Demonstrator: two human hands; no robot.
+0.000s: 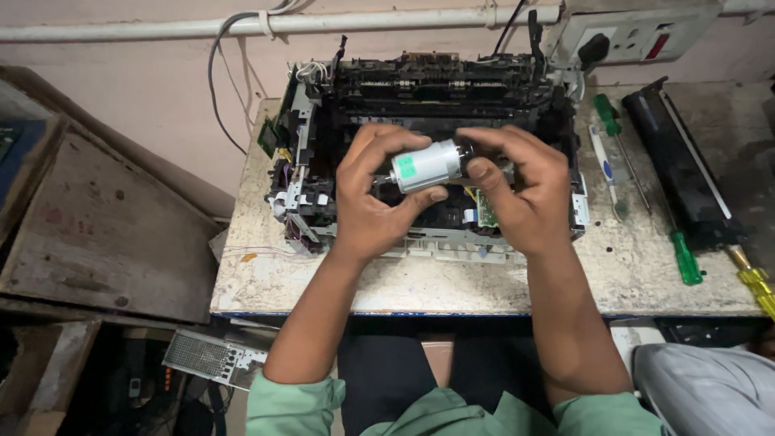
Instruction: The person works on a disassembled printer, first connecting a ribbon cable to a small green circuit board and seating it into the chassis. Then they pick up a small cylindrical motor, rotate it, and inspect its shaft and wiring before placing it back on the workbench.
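A small silver cylindrical motor [426,165] with a green sticker is held up between both hands. My left hand [373,198] grips its left end and underside with thumb and fingers. My right hand [521,190] pinches its right end, where the shaft is hidden by my fingers. Both hands hover over an opened printer chassis [323,129], black and grey, with wires, rollers and a green circuit board showing inside. The chassis stands on a worn white worktable [420,287].
To the right of the chassis lie green-handled screwdrivers [686,257], a white tool [605,165], a long black cartridge [678,173] and a yellow handle [757,284]. A wall socket with a plug [622,40] sits behind. Wooden boards [105,226] lean at left.
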